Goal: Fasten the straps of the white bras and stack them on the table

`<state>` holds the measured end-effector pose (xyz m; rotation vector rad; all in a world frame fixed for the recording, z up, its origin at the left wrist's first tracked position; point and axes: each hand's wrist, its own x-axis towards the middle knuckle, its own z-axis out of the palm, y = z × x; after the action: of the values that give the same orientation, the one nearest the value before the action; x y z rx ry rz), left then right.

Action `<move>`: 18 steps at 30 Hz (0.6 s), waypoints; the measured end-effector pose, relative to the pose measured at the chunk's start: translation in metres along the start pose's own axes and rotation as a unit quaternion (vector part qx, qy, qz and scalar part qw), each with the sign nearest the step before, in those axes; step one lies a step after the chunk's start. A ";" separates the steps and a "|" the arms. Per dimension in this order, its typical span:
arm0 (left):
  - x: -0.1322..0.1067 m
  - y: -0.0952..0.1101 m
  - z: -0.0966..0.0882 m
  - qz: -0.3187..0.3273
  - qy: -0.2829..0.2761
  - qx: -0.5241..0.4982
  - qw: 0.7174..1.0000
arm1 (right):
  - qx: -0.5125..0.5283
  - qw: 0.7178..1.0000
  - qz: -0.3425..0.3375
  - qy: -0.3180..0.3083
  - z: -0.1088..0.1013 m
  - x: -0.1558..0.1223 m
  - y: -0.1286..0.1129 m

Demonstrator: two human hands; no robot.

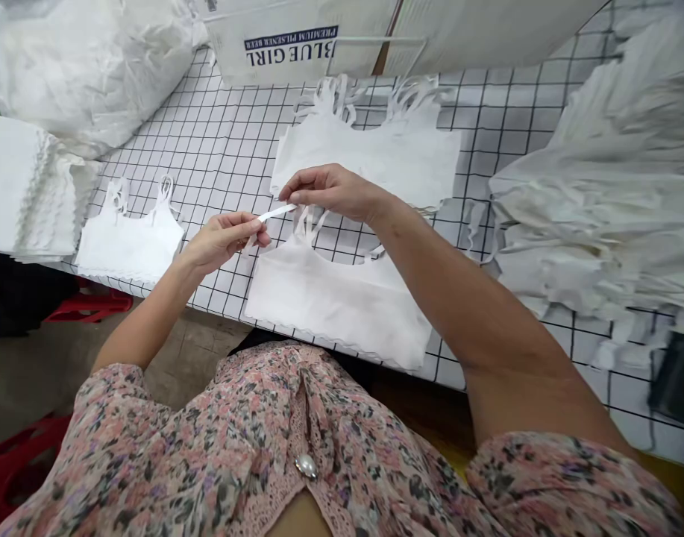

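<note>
A white bra top (342, 298) with a wavy lower edge lies flat at the table's front, right before me. One of its thin shoulder straps (277, 212) is stretched between my two hands, above the garment's left shoulder. My left hand (230, 237) pinches the strap's left end between thumb and fingers. At the other end, my right hand (327, 190) has its fingertips closed on the strap. Its forearm crosses over the garment's right shoulder and hides part of it. Just behind lies a stack of similar white tops (369, 160) with looped straps.
A smaller pile of white tops (130, 242) sits to the left, beside folded white pieces (17, 186). Behind them is a bulging plastic bag (89, 67). A cardboard box (297, 37) stands at the back. White garments (604, 194) are heaped on the right of the checked tablecloth (207, 142).
</note>
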<state>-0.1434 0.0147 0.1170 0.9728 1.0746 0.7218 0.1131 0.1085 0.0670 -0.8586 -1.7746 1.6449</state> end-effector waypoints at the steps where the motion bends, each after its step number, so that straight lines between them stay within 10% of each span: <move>1: -0.004 0.002 0.002 0.005 0.016 -0.008 1.000 | -0.030 0.999 0.002 0.032 0.000 0.000 0.004; 7: -0.018 0.008 0.007 0.026 0.066 -0.034 0.997 | -0.327 0.919 -0.117 0.187 0.019 -0.036 0.034; 12: -0.022 0.011 0.012 0.026 0.079 -0.043 0.996 | -0.486 0.838 -0.236 0.082 0.068 -0.097 0.054; 18: -0.051 0.000 0.036 -0.015 0.053 -0.044 0.998 | -0.503 0.855 -0.120 0.028 0.088 -0.118 0.062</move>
<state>-0.1266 -0.0394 0.1425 0.8491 1.1382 0.7959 0.1251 -0.0358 -0.0003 -1.0046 -2.5717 0.4221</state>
